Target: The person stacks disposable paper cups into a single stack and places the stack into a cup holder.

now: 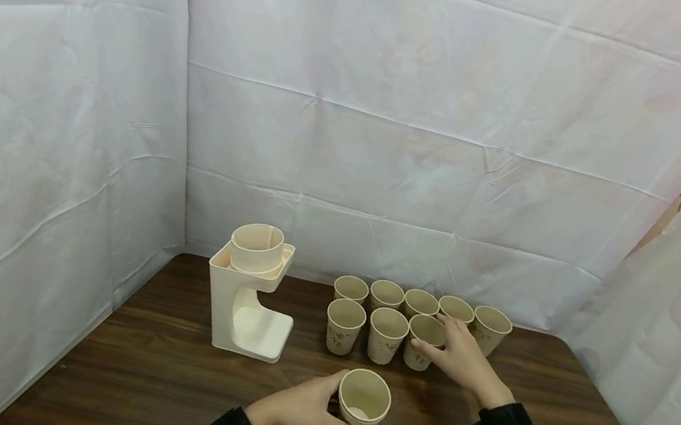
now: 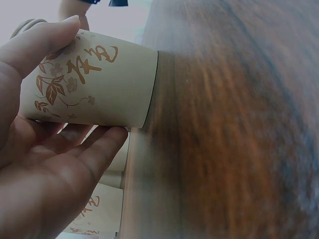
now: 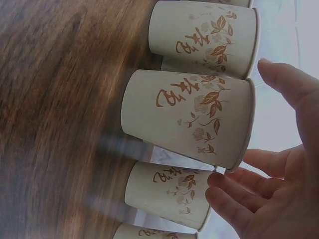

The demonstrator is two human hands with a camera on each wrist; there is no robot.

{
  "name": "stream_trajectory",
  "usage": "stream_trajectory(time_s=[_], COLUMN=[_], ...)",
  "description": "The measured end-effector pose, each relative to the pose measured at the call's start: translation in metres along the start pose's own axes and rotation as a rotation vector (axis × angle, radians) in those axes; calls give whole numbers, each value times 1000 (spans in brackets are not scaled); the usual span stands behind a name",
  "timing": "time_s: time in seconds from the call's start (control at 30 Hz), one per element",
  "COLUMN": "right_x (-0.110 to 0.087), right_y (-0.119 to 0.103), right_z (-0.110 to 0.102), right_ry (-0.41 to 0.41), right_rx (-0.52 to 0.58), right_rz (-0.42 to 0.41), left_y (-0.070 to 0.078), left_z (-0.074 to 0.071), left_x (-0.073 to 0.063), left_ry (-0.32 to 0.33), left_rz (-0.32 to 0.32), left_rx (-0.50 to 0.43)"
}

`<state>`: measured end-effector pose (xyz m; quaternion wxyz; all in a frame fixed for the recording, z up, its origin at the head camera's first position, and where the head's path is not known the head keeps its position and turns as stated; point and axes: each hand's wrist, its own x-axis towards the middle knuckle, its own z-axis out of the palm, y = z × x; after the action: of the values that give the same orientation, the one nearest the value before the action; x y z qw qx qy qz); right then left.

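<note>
My left hand grips beige paper cups near the table's front; a double rim suggests one nested in another. In the left wrist view, thumb and fingers lie on opposite sides of the printed cup wall. Over the front row's rightmost paper cup reaches my right hand, thumb and fingers spread about its rim. That cup stands upright, and in the right wrist view the thumb is apart from it. Finger contact at the far rim cannot be told. Beside it stand two more front-row cups.
Behind the front row, several more paper cups stand upright along the back of the brown wooden table. To the left is a cream stand with a round cup-like ring on top. White cloth hangs behind.
</note>
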<state>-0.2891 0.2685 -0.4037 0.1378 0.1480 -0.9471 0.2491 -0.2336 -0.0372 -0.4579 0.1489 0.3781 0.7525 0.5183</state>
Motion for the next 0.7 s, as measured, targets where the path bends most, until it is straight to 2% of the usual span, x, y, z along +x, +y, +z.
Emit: stream_trajectory(time_s=[0.7], right_x=[1], right_y=[6], right_z=[7], right_ry=[-23], right_rx=[36], right_rz=[50], left_y=[1], left_z=[0], left_x=[0], left_ry=[-5], left_rz=[0], left_rx=[-20])
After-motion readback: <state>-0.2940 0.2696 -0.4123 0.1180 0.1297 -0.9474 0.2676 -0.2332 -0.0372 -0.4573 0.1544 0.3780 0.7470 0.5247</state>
